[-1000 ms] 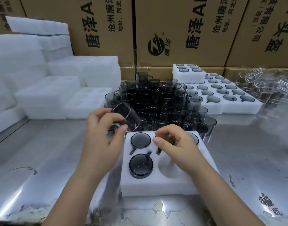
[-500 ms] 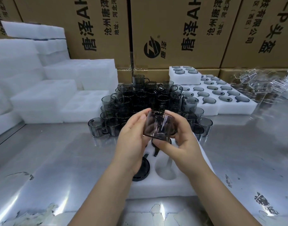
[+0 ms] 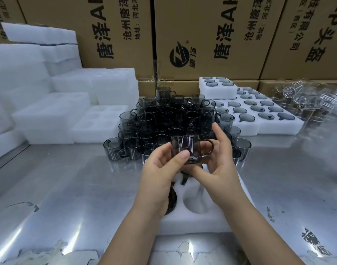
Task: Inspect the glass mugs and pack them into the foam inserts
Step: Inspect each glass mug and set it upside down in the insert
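Left hand (image 3: 160, 180) and right hand (image 3: 222, 169) gripping smoky mug (image 3: 183, 148), foam insert (image 3: 202, 223) below holding packed mug (image 3: 172, 200)

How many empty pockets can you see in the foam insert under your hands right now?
1. The empty pocket sits near-right in the foam insert, beside a seated mug near-left. The left hand, right hand and held mug cover the far side, so another may be hidden.
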